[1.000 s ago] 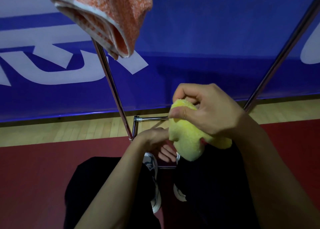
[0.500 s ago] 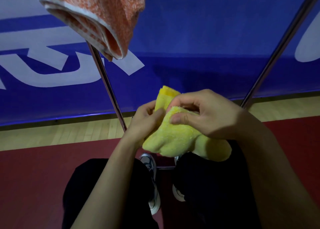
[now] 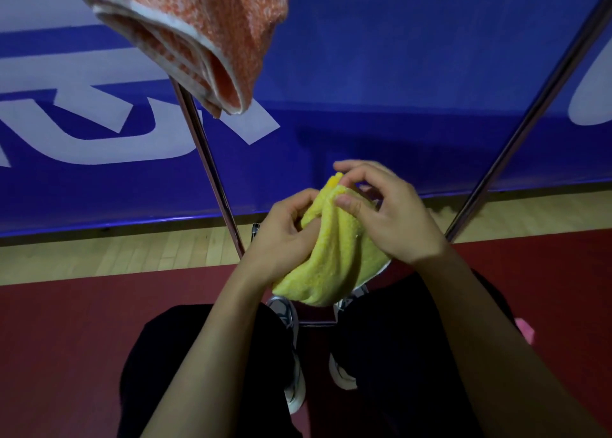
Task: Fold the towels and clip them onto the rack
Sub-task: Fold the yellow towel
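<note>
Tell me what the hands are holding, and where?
Both hands hold the fluffy yellow towel: the left hand grips its left side, the right hand pinches its top edge.

Open room lies between the rack's two slanting poles (image 3: 212, 175), with the hanging orange towel (image 3: 198, 30) blocking upper left.

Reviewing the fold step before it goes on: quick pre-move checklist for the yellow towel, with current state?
1. Left hand grips yellow towel: ok.
2. Right hand pinches its top edge: ok.
3. Towel folded flat, edges aligned: not ok, it hangs bunched between the hands.
4. Orange towel already hanging folded up top: ok; its clip is out of view, cannot tell.
5. Clip ready for the yellow towel: cannot tell, none visible.
6. Rack poles apart from the hands: ok.
</note>
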Demonstrator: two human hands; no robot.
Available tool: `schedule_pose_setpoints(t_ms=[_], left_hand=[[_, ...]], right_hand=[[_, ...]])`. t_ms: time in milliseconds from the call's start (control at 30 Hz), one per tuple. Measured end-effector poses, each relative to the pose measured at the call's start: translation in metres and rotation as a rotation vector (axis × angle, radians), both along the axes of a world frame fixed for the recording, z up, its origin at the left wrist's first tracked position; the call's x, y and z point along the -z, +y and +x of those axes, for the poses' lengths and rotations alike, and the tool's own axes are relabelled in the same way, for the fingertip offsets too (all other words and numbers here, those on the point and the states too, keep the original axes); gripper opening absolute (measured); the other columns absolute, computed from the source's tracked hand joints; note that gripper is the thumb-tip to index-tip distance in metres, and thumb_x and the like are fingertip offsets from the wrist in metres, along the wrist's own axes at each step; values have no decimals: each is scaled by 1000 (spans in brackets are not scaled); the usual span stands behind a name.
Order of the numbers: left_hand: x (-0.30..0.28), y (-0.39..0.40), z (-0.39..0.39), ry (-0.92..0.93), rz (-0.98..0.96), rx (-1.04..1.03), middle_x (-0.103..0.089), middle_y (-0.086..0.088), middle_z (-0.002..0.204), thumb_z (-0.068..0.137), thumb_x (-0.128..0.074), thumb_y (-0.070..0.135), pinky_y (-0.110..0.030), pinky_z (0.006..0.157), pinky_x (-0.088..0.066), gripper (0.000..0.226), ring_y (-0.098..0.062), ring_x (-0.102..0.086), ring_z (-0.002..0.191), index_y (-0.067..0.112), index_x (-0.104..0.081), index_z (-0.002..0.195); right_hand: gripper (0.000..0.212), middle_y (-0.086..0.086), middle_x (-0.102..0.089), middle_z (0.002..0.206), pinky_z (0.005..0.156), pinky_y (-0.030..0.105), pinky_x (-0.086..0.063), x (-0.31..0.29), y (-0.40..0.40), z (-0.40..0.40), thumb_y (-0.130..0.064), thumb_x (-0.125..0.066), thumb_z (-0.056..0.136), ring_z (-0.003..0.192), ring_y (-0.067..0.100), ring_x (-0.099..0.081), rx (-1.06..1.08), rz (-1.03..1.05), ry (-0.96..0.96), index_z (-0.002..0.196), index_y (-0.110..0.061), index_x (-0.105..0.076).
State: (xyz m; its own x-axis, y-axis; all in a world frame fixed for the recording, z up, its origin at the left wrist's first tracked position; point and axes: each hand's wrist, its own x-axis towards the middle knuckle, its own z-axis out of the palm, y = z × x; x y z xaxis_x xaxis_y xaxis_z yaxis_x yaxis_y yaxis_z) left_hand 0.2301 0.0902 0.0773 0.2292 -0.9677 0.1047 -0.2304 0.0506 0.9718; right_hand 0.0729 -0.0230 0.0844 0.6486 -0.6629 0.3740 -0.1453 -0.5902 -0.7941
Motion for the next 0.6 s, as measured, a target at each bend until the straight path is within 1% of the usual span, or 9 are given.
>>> schedule_pose_setpoints(t_ms=[67,133,200,267,333,367,433,500,600], left_hand=[[0,1,1,-35,11,8,-69,-17,89,106,-59,11,-28,72,-49,10,-12,-61,79,8,-69,108],[2,0,3,-60,18,9,-69,-20,91,106,-59,11,-30,71,-48,11,-13,-60,79,9,-70,108],[4,-1,7,-33,42,31,-71,-17,91,103,-64,15,-32,71,-48,10,-16,-60,79,14,-70,111],[5,-1,13,-36,110,94,-76,-8,99,98,-70,20,-33,76,-53,18,-16,-65,85,22,-70,116],[9,2,23,-188,260,190,-78,5,104,93,-74,13,-26,84,-56,24,-11,-70,95,26,-71,113],[11,4,26,-310,353,237,-77,7,100,91,-74,9,-23,83,-57,24,-10,-70,94,29,-71,105],[15,6,31,-465,513,280,-77,1,94,86,-70,9,-36,80,-63,27,-17,-73,89,35,-69,95],[11,7,33,-440,616,273,-77,-5,101,85,-65,6,-47,78,-66,39,-22,-77,89,40,-67,103],[-10,8,37,-349,653,267,-74,1,113,88,-68,5,-44,78,-66,55,-19,-76,90,40,-61,130]], right_hand=[[14,-9,-73,115,98,49,-53,4,-1,0,-36,-70,93,111,12,-69,-12,68,9,102,-30,-61],[12,-11,-70,98,91,54,-54,8,-2,2,-37,-68,93,98,16,-69,9,76,-18,100,-33,-60],[9,-13,-67,94,90,56,-54,12,-4,3,-35,-66,93,94,19,-68,23,90,-71,99,-34,-59],[9,-15,-66,92,91,56,-53,14,-7,4,-32,-65,93,93,19,-67,44,102,-111,96,-34,-57],[10,-10,-65,91,89,58,-53,17,-9,5,-32,-64,93,93,24,-66,72,109,-133,95,-34,-55],[10,-6,-64,92,88,58,-53,18,-10,5,-33,-64,93,93,27,-65,83,110,-140,96,-34,-54],[10,0,-65,93,87,60,-52,20,-12,4,-36,-63,93,93,29,-64,111,94,-144,96,-34,-54],[10,3,-64,92,85,60,-52,25,-16,3,-37,-63,94,90,31,-63,152,79,-122,96,-33,-54],[9,7,-63,89,83,58,-52,28,-20,3,-35,-63,95,85,30,-61,201,94,-97,95,-31,-54]])
